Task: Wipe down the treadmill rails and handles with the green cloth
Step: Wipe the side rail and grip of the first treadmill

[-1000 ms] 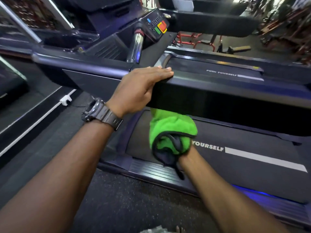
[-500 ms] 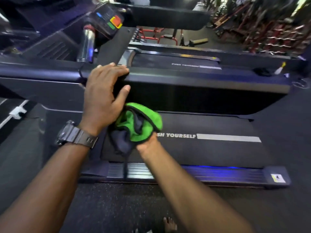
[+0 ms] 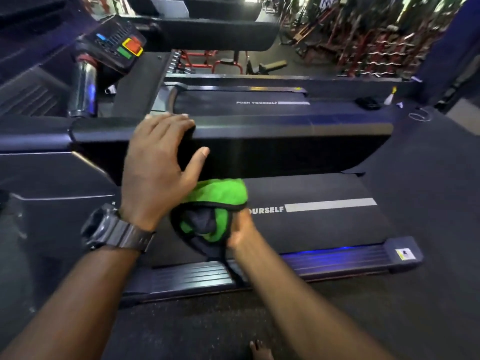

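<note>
Head view, left to right. Far left, upper corner: dark treadmill console (image 3: 117,45) with red, yellow, green and blue buttons, tilted, and just below it a shiny chrome cylindrical grip (image 3: 84,88) standing nearly upright. Lower left: dark chunky wristwatch (image 3: 111,228) strapped round the left forearm. Just right of that, left hand (image 3: 158,167) laid over the long black padded treadmill side rail (image 3: 285,128), fingers draped across the top edge, thumb spread out along the rail's near face; fingers fairly straight, resting on the rail rather than clamped round it. Directly below and right of the left palm, bright green microfibre cloth with a dark trimmed edge (image 3: 220,193), bunched up, sitting under the rail and in front of the belt, touching or just beside the left hand. Right hand (image 3: 241,229) gripping the cloth's lower right part, fingers mostly hidden in the folds. Further right: black treadmill belt (image 3: 324,224) with white lettering ending "OURSELF" and a pale stripe, bordered in front by a ribbed dark foot rail with a blue glow (image 3: 337,261). Upper right: blurred red weight racks (image 3: 376,42). Bottom centre-right: bare toes (image 3: 259,350) on the dark floor.
</note>
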Demonstrator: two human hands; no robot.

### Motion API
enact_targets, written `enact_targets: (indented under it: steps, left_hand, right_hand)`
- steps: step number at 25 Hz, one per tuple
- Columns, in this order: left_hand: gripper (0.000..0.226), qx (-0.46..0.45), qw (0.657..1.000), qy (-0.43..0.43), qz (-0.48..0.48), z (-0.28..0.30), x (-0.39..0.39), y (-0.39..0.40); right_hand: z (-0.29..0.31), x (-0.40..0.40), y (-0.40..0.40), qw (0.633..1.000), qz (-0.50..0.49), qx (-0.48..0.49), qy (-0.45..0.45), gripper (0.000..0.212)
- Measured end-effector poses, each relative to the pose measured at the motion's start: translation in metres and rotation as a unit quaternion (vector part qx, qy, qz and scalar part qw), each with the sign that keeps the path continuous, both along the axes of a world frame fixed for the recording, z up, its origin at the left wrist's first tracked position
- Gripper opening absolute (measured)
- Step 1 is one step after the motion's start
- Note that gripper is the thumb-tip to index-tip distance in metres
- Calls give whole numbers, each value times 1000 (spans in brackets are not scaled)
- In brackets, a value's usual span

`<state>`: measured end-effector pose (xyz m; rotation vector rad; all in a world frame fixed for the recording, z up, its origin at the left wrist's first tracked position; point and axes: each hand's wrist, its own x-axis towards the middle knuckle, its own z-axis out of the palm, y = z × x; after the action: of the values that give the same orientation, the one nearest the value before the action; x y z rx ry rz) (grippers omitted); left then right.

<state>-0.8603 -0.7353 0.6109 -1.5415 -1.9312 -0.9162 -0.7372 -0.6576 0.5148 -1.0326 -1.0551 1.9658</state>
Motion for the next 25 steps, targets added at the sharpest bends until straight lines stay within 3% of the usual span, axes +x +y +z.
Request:
enact_targets:
  steps: [2,3,4,6,7,8,9,10,11,12,14,15,17,18,20,21,23,25]
  left_hand:
    - [48,-22,1000,8,9,-1,11,8]
    - [50,-28,999,11,19,-1,15,12]
    - [52,-33,999,14,28,-2,18,15]
    - [55,-38,998,11,39,-1,23,17]
    - [57,-39,998,11,41,-2,23,15]
    - [58,-41,998,14,43,-3,22,12]
    - [59,-46,998,18,44,-4,21,8]
    - [59,-50,997,19,48,-3,21,6]
    - [60,-55,997,15,56,-1,23,7]
    - [60,-61,996,2,67,2,30,12]
    - [63,-78,994,-28,76,9,52,29]
    - [66,-86,993,-31,69,12,65,39]
    - [72,-104,992,-18,61,14,87,52]
    - [74,-106,992,-14,65,12,95,58]
    - [75,-98,992,-8,82,6,103,65]
    - [74,-92,991,-1,93,4,106,68]
    - [71,-71,991,0,113,1,114,75]
    - [67,-42,990,-16,133,-1,120,80]
  right_hand:
    - [-2,8,14,964,20,-32,262,43]
    - [3,9,12,939,25,-66,337,45]
    - [1,7,13,956,-4,-60,289,40]
    - [-3,-7,9,996,2,18,87,35]
    - [1,-3,4,989,77,65,105,44]
    - [1,1,8,994,59,0,97,51]
    - [-1,20,15,993,-1,1,117,54]
    - [5,28,29,982,-64,-33,173,46]
    - [6,37,40,963,-84,-5,257,33]
    - [6,41,46,942,-89,-46,321,35]
    - [7,38,42,956,-92,-132,244,39]
    - [1,37,39,978,-71,-97,173,46]
    - [3,54,45,982,-43,-99,157,45]
    - [5,70,56,970,-72,-127,193,51]
    - [6,99,84,960,-117,-107,233,80]
    - [9,109,90,960,-126,-94,230,66]
    - [11,121,97,981,-77,-41,171,16]
    - [9,137,110,976,-22,-104,190,36]
